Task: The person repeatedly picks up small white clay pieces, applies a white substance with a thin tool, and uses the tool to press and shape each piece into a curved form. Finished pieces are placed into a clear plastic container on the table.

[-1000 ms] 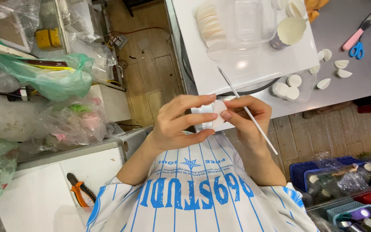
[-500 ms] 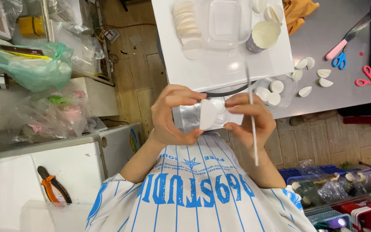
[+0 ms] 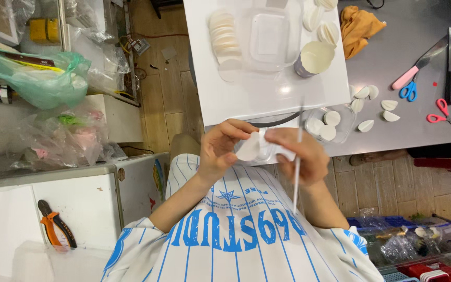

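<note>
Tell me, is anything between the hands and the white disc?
Nothing visible. The left hand and right hand already pinch the white disc directly; the thin white stick lies in the right hand beside it.

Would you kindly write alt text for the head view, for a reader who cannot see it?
Two hands hold a small white disc between them above a striped shirt: the left hand pinches the disc, while the right hand also holds a thin white stick. Beyond lie a white board with stacked discs, a cup and scissors.
</note>
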